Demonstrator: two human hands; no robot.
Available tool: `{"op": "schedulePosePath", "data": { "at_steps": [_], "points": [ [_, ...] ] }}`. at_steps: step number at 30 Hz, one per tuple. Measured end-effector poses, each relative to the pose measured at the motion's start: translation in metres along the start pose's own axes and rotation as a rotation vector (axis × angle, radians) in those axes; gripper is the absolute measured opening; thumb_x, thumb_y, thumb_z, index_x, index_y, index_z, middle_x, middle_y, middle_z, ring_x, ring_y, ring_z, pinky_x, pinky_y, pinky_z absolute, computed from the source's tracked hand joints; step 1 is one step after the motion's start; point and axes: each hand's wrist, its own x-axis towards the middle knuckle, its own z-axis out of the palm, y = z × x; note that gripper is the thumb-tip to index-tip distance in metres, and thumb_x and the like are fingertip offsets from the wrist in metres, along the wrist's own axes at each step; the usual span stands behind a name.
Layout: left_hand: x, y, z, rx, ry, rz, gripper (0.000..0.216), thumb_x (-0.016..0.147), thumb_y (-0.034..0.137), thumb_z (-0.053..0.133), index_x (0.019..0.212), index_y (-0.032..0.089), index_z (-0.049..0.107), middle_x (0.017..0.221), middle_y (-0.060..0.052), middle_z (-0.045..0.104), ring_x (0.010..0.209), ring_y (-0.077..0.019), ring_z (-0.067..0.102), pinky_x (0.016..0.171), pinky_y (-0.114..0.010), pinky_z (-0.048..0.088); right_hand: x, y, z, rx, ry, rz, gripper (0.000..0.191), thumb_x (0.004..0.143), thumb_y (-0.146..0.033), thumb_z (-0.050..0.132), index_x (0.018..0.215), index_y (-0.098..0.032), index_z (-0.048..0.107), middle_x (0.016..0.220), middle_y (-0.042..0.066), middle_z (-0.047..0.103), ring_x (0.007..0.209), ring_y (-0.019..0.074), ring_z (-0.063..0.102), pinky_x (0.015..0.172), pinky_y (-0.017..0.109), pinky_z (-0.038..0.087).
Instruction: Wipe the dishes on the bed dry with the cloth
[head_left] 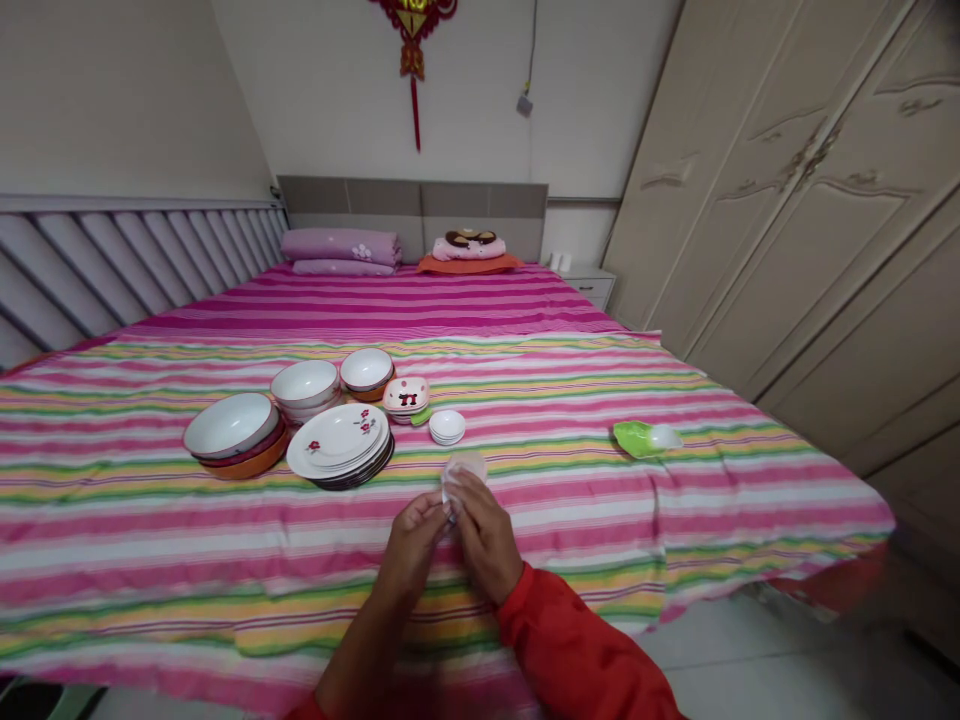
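My left hand [414, 527] and my right hand [484, 525] meet just above the front part of the bed, fingers closed in a pinch. Between them is a thin, crumpled white cloth or tissue [448, 487]. A pale round piece [471, 462], perhaps a small dish, shows just beyond my right fingertips; how it is held is hidden. Slightly farther off stands a stack of small white bowls [448, 426]. To its left are square patterned dishes [406, 394], with a green handle-like part [421, 416] beside them, and a stack of flowered plates [341, 442].
Large bowls [231, 426], medium bowls [305, 384] and more bowls [367, 370] stand stacked at left. A green leaf-shaped dish [634, 438] lies at right with a white piece [666, 437]. Folded bedding [341, 246] rests by the headboard; wardrobes [795, 200] line the right side.
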Motion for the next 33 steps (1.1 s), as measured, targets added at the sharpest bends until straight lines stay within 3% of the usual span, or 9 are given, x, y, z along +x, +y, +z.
{"op": "schedulePosePath", "data": {
  "at_steps": [3, 6, 10, 14, 18, 21, 26, 29, 33],
  "points": [
    [-0.002, 0.003, -0.001, -0.043, -0.011, 0.017, 0.031, 0.056, 0.023, 0.078, 0.085, 0.015, 0.068, 0.081, -0.004, 0.072, 0.076, -0.0164, 0.065, 0.074, -0.026, 0.049, -0.006, -0.005, 0.001, -0.164, -0.172, -0.200, 0.038, 0.090, -0.015, 0.043, 0.124, -0.023, 0.057, 0.124, 0.008, 0.061, 0.125, 0.0197, 0.046, 0.108, 0.044, 0.034],
    [-0.004, 0.004, 0.002, -0.073, 0.003, -0.013, 0.032, 0.054, 0.023, 0.080, 0.082, 0.014, 0.068, 0.077, -0.004, 0.071, 0.074, -0.0156, 0.065, 0.072, -0.026, 0.050, 0.000, -0.003, -0.004, -0.204, -0.176, -0.177, 0.036, 0.091, -0.017, 0.043, 0.123, -0.024, 0.057, 0.123, 0.006, 0.061, 0.125, 0.0206, 0.046, 0.107, 0.046, 0.033],
    [-0.007, 0.003, 0.008, -0.086, 0.053, -0.037, 0.031, 0.053, 0.027, 0.083, 0.076, 0.014, 0.067, 0.075, -0.003, 0.070, 0.069, -0.0128, 0.064, 0.069, -0.023, 0.049, 0.016, 0.006, -0.011, 0.076, 0.014, 0.104, 0.029, 0.093, -0.030, 0.045, 0.113, -0.023, 0.065, 0.119, 0.007, 0.063, 0.118, 0.0201, 0.051, 0.103, 0.039, 0.038],
    [-0.009, 0.004, 0.011, 0.062, 0.035, 0.069, 0.029, 0.060, 0.031, 0.079, 0.082, 0.016, 0.068, 0.079, -0.004, 0.072, 0.077, -0.0166, 0.065, 0.077, -0.027, 0.049, 0.016, 0.007, -0.007, 0.551, 0.171, 0.501, 0.035, 0.084, -0.047, 0.057, 0.104, -0.019, 0.067, 0.103, 0.006, 0.069, 0.096, 0.0208, 0.061, 0.088, 0.034, 0.047],
    [-0.011, 0.006, 0.013, 0.372, -0.027, 0.207, 0.020, 0.068, 0.025, 0.072, 0.087, 0.020, 0.072, 0.093, -0.006, 0.073, 0.092, -0.0230, 0.064, 0.086, -0.030, 0.046, 0.003, -0.005, 0.006, 0.929, 0.220, 0.745, 0.046, 0.079, -0.058, 0.058, 0.094, -0.016, 0.067, 0.084, 0.006, 0.070, 0.082, 0.0207, 0.065, 0.073, 0.032, 0.052],
    [-0.009, 0.004, 0.013, 0.384, -0.003, 0.221, 0.022, 0.066, 0.013, 0.070, 0.084, 0.024, 0.074, 0.102, -0.005, 0.072, 0.108, -0.0243, 0.058, 0.103, -0.030, 0.036, -0.002, -0.010, 0.013, 1.068, 0.215, 0.843, 0.048, 0.076, -0.060, 0.059, 0.088, -0.014, 0.066, 0.076, 0.006, 0.069, 0.077, 0.0211, 0.066, 0.069, 0.032, 0.052],
    [-0.004, 0.001, 0.007, 0.342, -0.045, 0.171, 0.031, 0.060, 0.000, 0.068, 0.079, 0.025, 0.075, 0.098, -0.007, 0.072, 0.111, -0.0247, 0.057, 0.113, -0.033, 0.020, -0.002, -0.001, 0.009, 0.991, 0.317, 0.843, 0.033, 0.061, -0.043, 0.079, 0.068, -0.017, 0.059, 0.067, 0.001, 0.067, 0.068, 0.0186, 0.065, 0.068, 0.030, 0.051],
    [-0.008, 0.003, 0.005, 0.467, -0.061, 0.239, 0.027, 0.062, 0.006, 0.072, 0.081, 0.024, 0.075, 0.099, -0.008, 0.072, 0.107, -0.0249, 0.058, 0.112, -0.035, 0.022, -0.002, 0.006, 0.001, 0.906, 0.309, 0.834, 0.033, 0.061, -0.043, 0.079, 0.070, -0.016, 0.062, 0.065, 0.001, 0.067, 0.063, 0.0167, 0.063, 0.063, 0.028, 0.050],
    [-0.011, 0.012, 0.007, 0.403, 0.162, 0.403, 0.031, 0.067, 0.019, 0.074, 0.097, 0.023, 0.072, 0.123, -0.006, 0.062, 0.120, -0.0226, 0.050, 0.108, -0.029, 0.028, -0.001, 0.008, -0.007, 0.853, 0.231, 0.872, 0.034, 0.062, -0.044, 0.077, 0.075, -0.014, 0.064, 0.057, 0.000, 0.064, 0.048, 0.0145, 0.058, 0.051, 0.027, 0.048]
  ]
}}
